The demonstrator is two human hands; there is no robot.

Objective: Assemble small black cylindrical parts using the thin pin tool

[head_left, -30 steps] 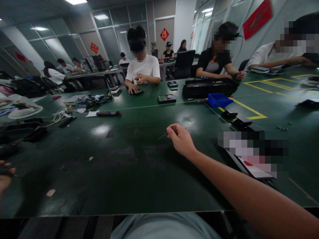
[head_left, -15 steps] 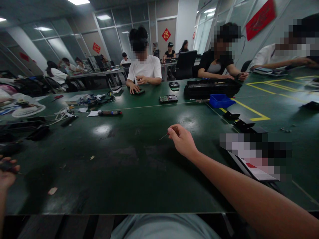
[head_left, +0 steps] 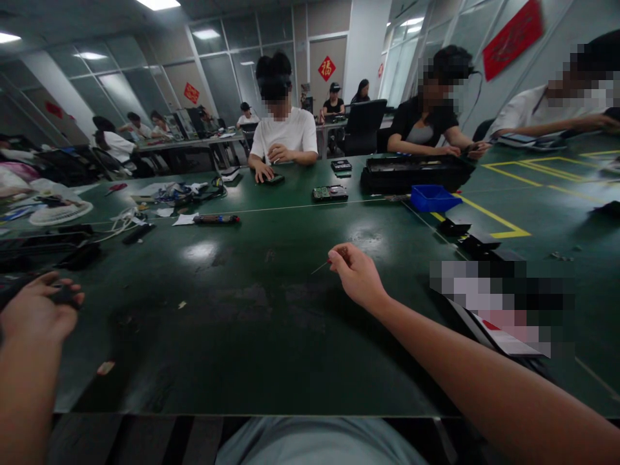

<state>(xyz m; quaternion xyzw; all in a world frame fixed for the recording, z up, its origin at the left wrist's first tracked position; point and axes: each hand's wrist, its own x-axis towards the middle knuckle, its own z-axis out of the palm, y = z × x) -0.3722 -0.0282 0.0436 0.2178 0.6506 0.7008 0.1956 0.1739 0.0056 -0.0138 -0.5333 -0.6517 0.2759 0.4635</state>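
My right hand (head_left: 361, 276) is above the middle of the green table (head_left: 232, 361), its fingers closed around a thin screwdriver (head_left: 320, 267). The slim metal shaft points left and slightly down, and the handle is mostly hidden in my fingers. At the left edge of the view, my left hand (head_left: 41, 313) has its fingers curled around a dark object (head_left: 64, 295), whose kind I cannot make out. Both hands are apart from each other. A small pale scrap (head_left: 106, 367) lies on the table below my left hand.
A dark-handled tool (head_left: 217, 219) and a circuit-board drive (head_left: 330, 193) lie farther back. Beyond them are a blue bin (head_left: 434, 198) and a long black casing (head_left: 416, 174). Black brackets (head_left: 477, 244) sit at right. Cables and parts (head_left: 181, 192) clutter the left; co-workers sit across.
My left hand has moved right, further into view, with the dark object in it. My right hand holds the screwdriver in nearly the same place.
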